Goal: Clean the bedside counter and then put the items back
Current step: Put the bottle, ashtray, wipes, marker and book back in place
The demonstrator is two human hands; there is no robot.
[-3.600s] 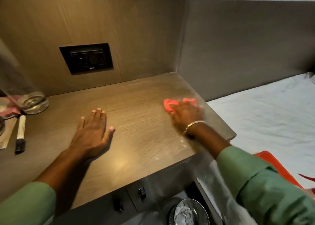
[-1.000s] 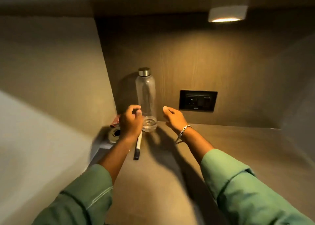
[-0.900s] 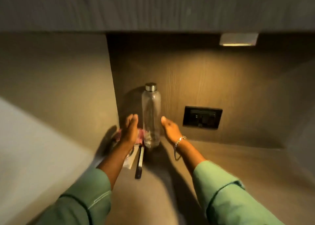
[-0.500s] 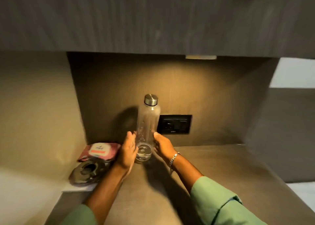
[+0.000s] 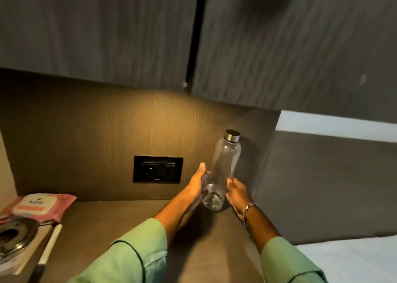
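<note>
I count one clear plastic bottle with a steel cap (image 5: 225,166), one pink wipes pack (image 5: 38,206), one dark round metal dish (image 5: 15,236), one white marker with black cap (image 5: 46,253), one flat booklet or paper (image 5: 23,261) under the dish, one black wall socket panel (image 5: 158,169). The bottle is at the far right corner of the brown wood-grain desk (image 5: 129,216), tilted a little, base low near the surface; I can't tell if it touches. My left hand (image 5: 196,186) is flat and open, fingers straight, pressed on the bottle's left side. My right hand (image 5: 237,193) is half-curled, fingertips on the bottle's lower right side. So both hands clamp the bottle between them, neither wrapped around it. A silver chain bracelet (image 5: 247,209) sits on the right wrist; green sleeves on both arms. Wipes pack, dish, marker and paper are bunched at the desk's left edge, well apart from the bottle.
</note>
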